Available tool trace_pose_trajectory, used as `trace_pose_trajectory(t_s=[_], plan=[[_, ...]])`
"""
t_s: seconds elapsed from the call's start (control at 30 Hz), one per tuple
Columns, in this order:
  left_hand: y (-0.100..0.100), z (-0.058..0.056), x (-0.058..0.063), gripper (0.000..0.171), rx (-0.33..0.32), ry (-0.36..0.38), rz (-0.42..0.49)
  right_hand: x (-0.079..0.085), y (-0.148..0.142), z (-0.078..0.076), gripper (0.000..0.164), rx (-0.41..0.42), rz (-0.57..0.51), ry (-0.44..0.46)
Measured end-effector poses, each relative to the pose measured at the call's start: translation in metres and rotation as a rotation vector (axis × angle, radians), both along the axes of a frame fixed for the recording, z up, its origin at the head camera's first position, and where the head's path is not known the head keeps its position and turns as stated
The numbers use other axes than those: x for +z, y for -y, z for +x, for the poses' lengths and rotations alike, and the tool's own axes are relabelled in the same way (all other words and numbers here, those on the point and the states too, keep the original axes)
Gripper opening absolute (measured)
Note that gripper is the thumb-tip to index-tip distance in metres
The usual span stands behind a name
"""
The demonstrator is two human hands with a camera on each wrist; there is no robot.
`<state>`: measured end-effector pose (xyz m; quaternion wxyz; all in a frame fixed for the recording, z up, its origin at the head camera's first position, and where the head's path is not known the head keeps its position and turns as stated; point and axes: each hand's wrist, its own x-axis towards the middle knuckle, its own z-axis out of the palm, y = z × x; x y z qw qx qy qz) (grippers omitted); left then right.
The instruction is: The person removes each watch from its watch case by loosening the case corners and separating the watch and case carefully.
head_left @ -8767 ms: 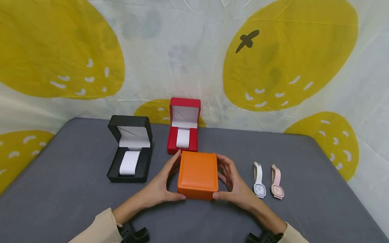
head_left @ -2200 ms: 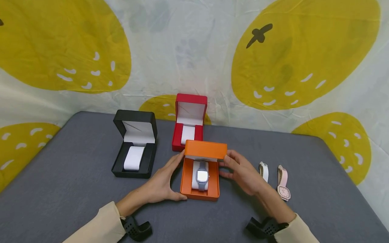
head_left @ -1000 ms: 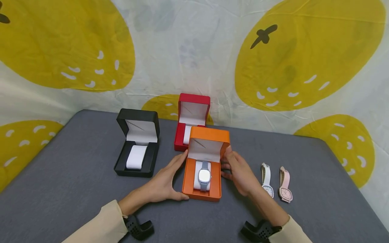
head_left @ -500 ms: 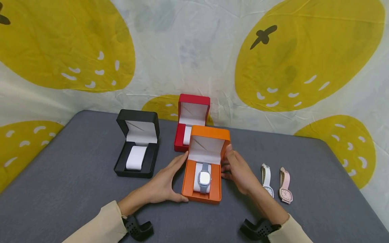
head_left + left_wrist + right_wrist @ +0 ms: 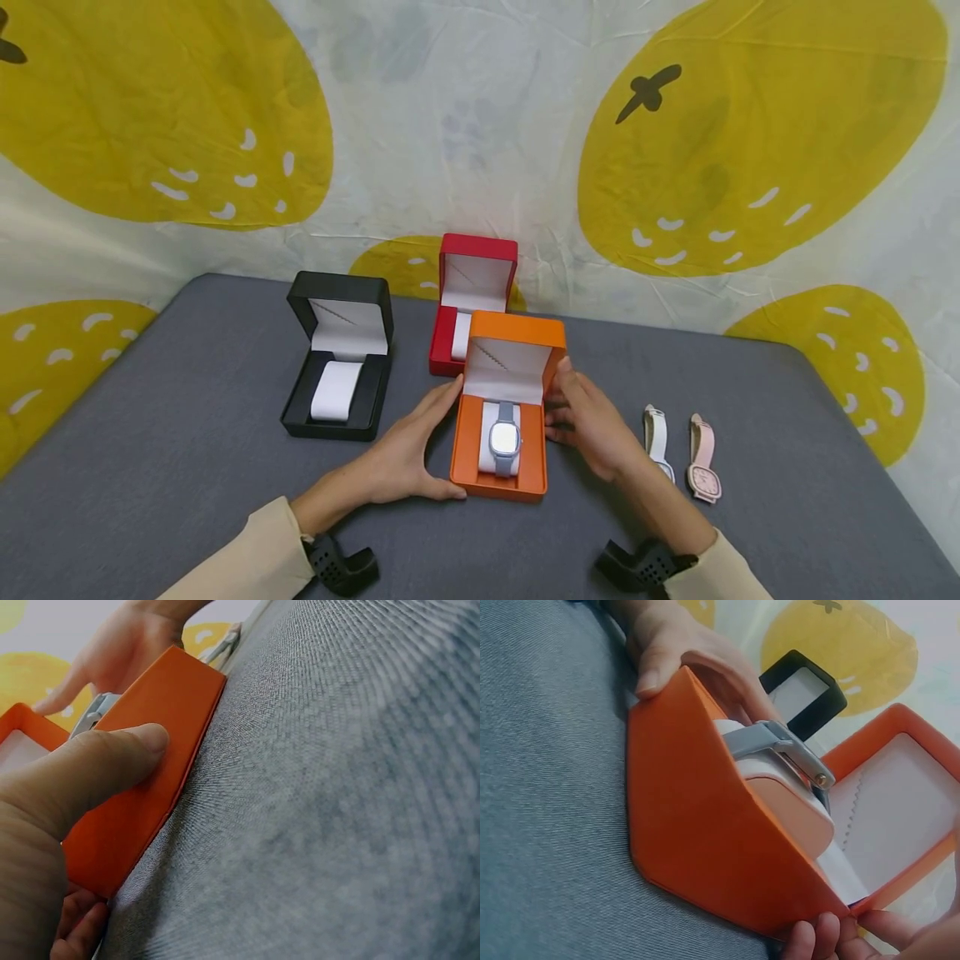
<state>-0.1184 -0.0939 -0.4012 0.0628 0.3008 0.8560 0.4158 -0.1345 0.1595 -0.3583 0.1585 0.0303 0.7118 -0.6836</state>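
An orange watch box (image 5: 462, 442) stands with its lid raised on the grey cloth in front of me. Inside, a watch (image 5: 505, 438) with a grey-blue strap is wrapped round a white cushion. My left hand (image 5: 401, 458) grips the box's left side, its thumb at the front corner; the left wrist view shows that thumb (image 5: 127, 754) flat on the orange front wall. At the right side near the hinge, my right hand (image 5: 588, 421) holds the box, thumb by the lid's edge. In the right wrist view its curled fingertips (image 5: 821, 936) touch the rear corner.
A black watch box (image 5: 294, 408) with a white cushion stands raised-lidded at left. Behind the orange box is a red one (image 5: 442, 337), partly covered. Beyond my right forearm lie a white-strapped watch (image 5: 657, 429) and a pink watch (image 5: 703, 454). A lemon-print curtain hangs behind.
The orange box's lid, closed at first, has been raised by my right hand, uncovering the watch. My left hand has stayed on the left side. Over the last second almost nothing has moved.
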Motion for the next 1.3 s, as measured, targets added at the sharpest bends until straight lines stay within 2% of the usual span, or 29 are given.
trace_pose_trajectory(t_s=[0.23,0.37,0.5,0.63,0.73,0.87,1.03,1.3], plan=[[0.001,0.002,0.002,0.118,0.012,0.008,-0.014,-0.001,0.0,0.008,0.064,-0.015,0.009,-0.03],[0.001,0.004,0.007,0.118,0.013,0.0,-0.074,-0.001,-0.003,0.018,0.051,-0.01,0.077,-0.088],[0.002,0.009,0.016,0.112,0.021,-0.046,-0.129,-0.003,-0.008,0.032,0.04,0.006,0.149,-0.149],[0.004,0.012,0.023,0.095,0.055,-0.104,-0.085,-0.008,-0.012,0.046,0.033,0.073,0.184,-0.236],[0.002,0.011,0.027,0.077,0.077,-0.107,-0.003,-0.014,-0.014,0.053,0.031,0.128,0.202,-0.358],[-0.005,0.006,0.029,0.064,0.061,-0.06,0.083,-0.023,-0.014,0.056,0.029,0.18,0.217,-0.516],[-0.016,0.004,0.025,0.067,0.041,-0.017,0.051,-0.026,-0.008,0.057,0.031,0.238,0.238,-0.636],[-0.029,0.01,0.022,0.068,0.071,0.032,0.055,-0.01,-0.001,0.063,0.029,0.224,0.255,-0.679]])
